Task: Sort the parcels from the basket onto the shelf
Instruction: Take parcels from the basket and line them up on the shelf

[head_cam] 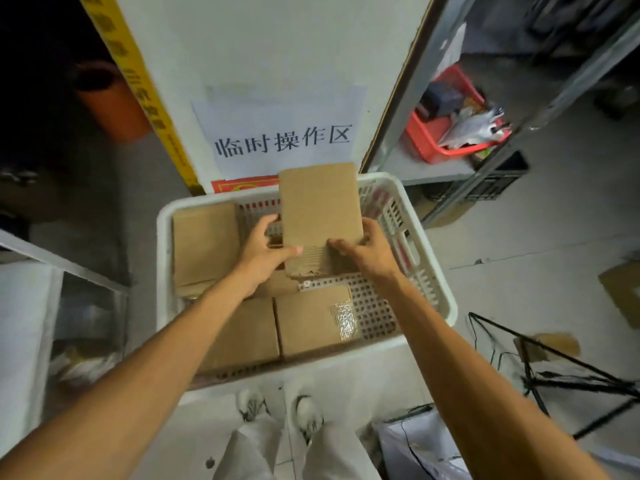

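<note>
Both hands on it now: left hand [263, 252] and right hand [369, 249] pinch the near end of a flat cardboard parcel [320, 206], tilted up above the white basket [429, 271]. Thumbs only at the torn end, so it could slip back onto the boxes [311, 323] below. No label visible; the shelf [433, 169] at right is half cut off.

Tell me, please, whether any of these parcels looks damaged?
Yes: the cardboard parcel held by both hands, left hand and right hand, has its outer paper torn away along the near edge, baring the corrugated ridges.
</note>
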### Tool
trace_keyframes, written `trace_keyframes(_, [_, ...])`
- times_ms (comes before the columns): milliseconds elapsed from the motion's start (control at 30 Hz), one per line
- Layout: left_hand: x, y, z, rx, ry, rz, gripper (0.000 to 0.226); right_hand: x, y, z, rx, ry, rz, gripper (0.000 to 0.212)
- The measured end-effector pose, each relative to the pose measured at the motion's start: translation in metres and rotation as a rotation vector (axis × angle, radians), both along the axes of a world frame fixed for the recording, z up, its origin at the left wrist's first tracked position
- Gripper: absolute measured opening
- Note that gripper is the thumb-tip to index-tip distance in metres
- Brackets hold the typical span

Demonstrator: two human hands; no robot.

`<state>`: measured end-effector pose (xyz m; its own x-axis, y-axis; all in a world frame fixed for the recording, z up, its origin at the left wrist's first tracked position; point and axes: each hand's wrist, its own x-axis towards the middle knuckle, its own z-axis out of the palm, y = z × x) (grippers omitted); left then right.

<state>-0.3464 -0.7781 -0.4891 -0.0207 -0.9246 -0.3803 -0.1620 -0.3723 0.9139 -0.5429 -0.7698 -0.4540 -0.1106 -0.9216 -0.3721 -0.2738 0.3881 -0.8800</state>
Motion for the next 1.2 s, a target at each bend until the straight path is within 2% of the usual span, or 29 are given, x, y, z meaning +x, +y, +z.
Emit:
trace_keyframes(167, [0.065,0.045,0.043,-0.047,0.099,0.251,0.076,0.054,0.004,0.038,-0.088,-0.076,0.261,0.063])
trace_keyframes(233, [0.095,0.074,0.063,-0.082,0.062,0.347,0.069,0.082,0.015,0.05,-0.121,-0.144,0.359,0.061])
trace_keyframes(333, [0.132,0.125,0.101,-0.125,-0.06,0.459,0.074,0.122,0.04,0.071,-0.174,-0.234,0.5,0.058])
trace_keyframes(533, [0.183,0.247,0.187,-0.289,-0.14,0.761,0.065,0.224,0.09,0.133,-0.278,-0.331,0.811,0.043])
trace_keyframes(700, [0.216,0.354,0.26,-0.476,-0.222,0.998,0.055,0.311,0.162,0.197,-0.37,-0.437,1.066,0.053])
trace_keyframes(967, [0.235,0.496,0.332,-0.595,-0.349,1.214,0.055,0.389,0.279,0.268,-0.473,-0.56,1.282,0.057])
trace_keyframes(1200, [0.241,0.621,0.378,-0.685,-0.559,1.281,0.058,0.426,0.401,0.314,-0.571,-0.667,1.373,0.051])
